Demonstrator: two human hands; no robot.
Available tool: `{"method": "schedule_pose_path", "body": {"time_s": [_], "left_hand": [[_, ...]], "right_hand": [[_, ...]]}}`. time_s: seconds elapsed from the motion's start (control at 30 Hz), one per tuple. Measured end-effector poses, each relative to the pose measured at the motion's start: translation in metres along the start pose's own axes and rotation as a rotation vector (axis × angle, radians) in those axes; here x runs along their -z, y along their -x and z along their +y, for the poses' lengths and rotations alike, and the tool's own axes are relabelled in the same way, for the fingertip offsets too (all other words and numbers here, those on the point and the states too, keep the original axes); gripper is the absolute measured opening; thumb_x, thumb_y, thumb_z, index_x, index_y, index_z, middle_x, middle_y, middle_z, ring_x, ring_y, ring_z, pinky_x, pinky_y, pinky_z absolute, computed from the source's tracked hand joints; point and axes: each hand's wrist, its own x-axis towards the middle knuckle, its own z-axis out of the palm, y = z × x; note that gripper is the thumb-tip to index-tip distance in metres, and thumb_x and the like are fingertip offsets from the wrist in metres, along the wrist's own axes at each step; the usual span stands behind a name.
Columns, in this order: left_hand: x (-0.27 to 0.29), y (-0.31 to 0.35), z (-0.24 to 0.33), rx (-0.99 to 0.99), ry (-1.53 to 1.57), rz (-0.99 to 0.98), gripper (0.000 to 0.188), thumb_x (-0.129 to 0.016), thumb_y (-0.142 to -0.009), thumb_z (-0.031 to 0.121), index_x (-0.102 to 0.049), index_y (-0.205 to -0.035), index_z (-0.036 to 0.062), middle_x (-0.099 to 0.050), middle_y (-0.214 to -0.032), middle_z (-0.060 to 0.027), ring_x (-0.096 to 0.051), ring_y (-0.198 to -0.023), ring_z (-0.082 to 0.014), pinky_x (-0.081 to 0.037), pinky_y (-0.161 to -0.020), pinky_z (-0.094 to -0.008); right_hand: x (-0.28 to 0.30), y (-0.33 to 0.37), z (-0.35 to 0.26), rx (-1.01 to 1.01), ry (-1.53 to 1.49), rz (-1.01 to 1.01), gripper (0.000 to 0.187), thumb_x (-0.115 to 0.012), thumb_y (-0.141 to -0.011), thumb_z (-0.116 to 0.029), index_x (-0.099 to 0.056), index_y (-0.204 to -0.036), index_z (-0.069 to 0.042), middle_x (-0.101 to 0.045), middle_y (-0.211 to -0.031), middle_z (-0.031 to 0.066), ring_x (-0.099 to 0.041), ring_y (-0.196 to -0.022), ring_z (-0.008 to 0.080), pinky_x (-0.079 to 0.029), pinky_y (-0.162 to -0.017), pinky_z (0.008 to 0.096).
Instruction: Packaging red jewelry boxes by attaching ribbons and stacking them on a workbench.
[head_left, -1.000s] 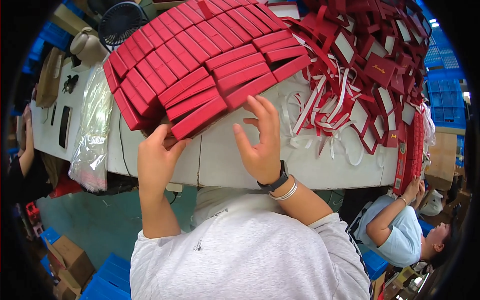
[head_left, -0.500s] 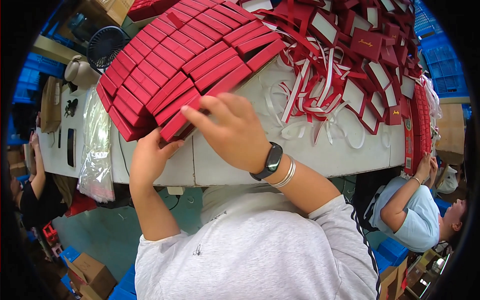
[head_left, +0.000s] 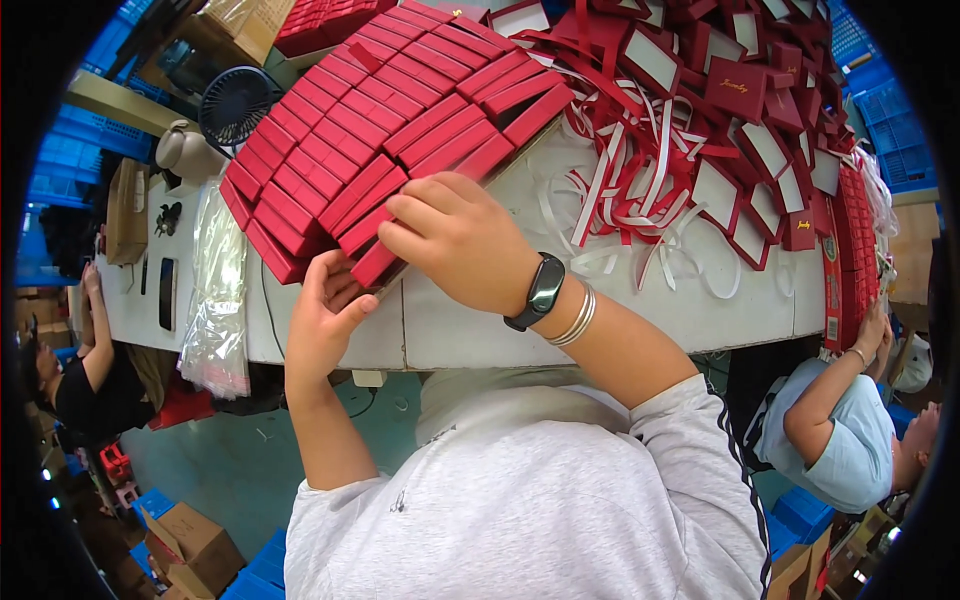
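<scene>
A narrow red rectangular box (head_left: pixel 374 264) was seen at the near corner of a closely packed stack of similar red boxes (head_left: pixel 350 130) on a white tabletop (head_left: pixel 700 322). The bent fingers of the right hand (head_left: pixel 455 238) were laid over it; whether it was gripped could not be told. The left hand (head_left: pixel 325 315) was held loosely open beside it, thumb apart. Tangled red-and-white ribbons (head_left: pixel 655 170) were strewn to the right.

Wearer dressed in pale grey.
Short-sleeved heathered T-shirt (head_left: pixel 540 510) bore black side trim (head_left: pixel 747 485); right wrist carried black smartwatch (head_left: pixel 545 290), silvery bangles (head_left: pixel 577 320).
</scene>
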Motion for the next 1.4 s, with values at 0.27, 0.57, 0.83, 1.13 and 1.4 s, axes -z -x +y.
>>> {"method": "schedule_pose_path", "body": {"time_s": [0.27, 0.57, 0.83, 1.13, 1.4], "left_hand": [[-0.003, -0.013, -0.001, 0.127, 0.065, 0.105, 0.041, -0.05, -0.095, 0.034, -0.046, -0.121, 0.0025, -0.049, -0.105, -0.0024, -0.047, -0.096, -0.0113, -0.049, -0.079, -0.0303], [-0.021, -0.014, 0.008, 0.117, 0.087, 0.339, 0.04, -0.049, -0.095, 0.034, -0.05, -0.121, 0.0038, -0.056, -0.102, -0.0031, -0.052, -0.084, -0.0096, -0.049, -0.071, -0.0266], [-0.017, -0.031, 0.009, 0.207, -0.09, 0.358, 0.044, -0.048, -0.095, 0.04, -0.06, -0.093, -0.0024, -0.053, -0.069, -0.0017, -0.048, -0.066, -0.0091, -0.041, -0.06, -0.0248], [-0.022, -0.022, 0.004, 0.144, -0.098, 0.261, 0.054, -0.045, -0.094, 0.048, -0.058, -0.109, -0.0027, -0.063, -0.086, -0.012, -0.057, -0.075, -0.0169, -0.046, -0.074, -0.0288], [-0.003, -0.022, 0.01, 0.32, -0.271, 0.024, 0.071, -0.057, -0.082, 0.057, -0.052, -0.12, -0.0032, -0.064, -0.09, -0.0158, -0.061, -0.081, -0.0232, -0.047, -0.077, -0.0307]], "right_hand": [[-0.014, 0.003, -0.006, -0.06, 0.023, -0.025, 0.036, -0.056, -0.075, -0.011, -0.058, -0.11, -0.006, -0.056, -0.109, 0.0067, -0.051, -0.107, 0.0225, -0.04, -0.095, 0.0364], [-0.028, -0.008, -0.025, -0.022, 0.132, -0.074, 0.036, -0.055, -0.078, -0.014, -0.059, -0.112, -0.004, -0.055, -0.12, 0.006, -0.048, -0.116, 0.0213, -0.038, -0.098, 0.035], [-0.02, 0.002, -0.02, 0.014, 0.023, -0.08, 0.038, -0.058, -0.075, -0.01, -0.059, -0.113, -0.005, -0.057, -0.118, 0.0051, -0.05, -0.116, 0.0203, -0.039, -0.097, 0.0352], [-0.018, -0.002, -0.02, -0.031, 0.064, -0.184, 0.061, -0.062, -0.076, -0.024, -0.045, -0.13, -0.001, -0.048, -0.131, 0.0141, -0.041, -0.128, 0.025, -0.021, -0.111, 0.0467], [0.003, 0.008, -0.031, -0.151, 0.103, -0.269, 0.083, -0.073, -0.07, -0.029, -0.034, -0.137, -0.002, -0.033, -0.143, 0.017, -0.029, -0.134, 0.0301, -0.013, -0.109, 0.0551]]}}
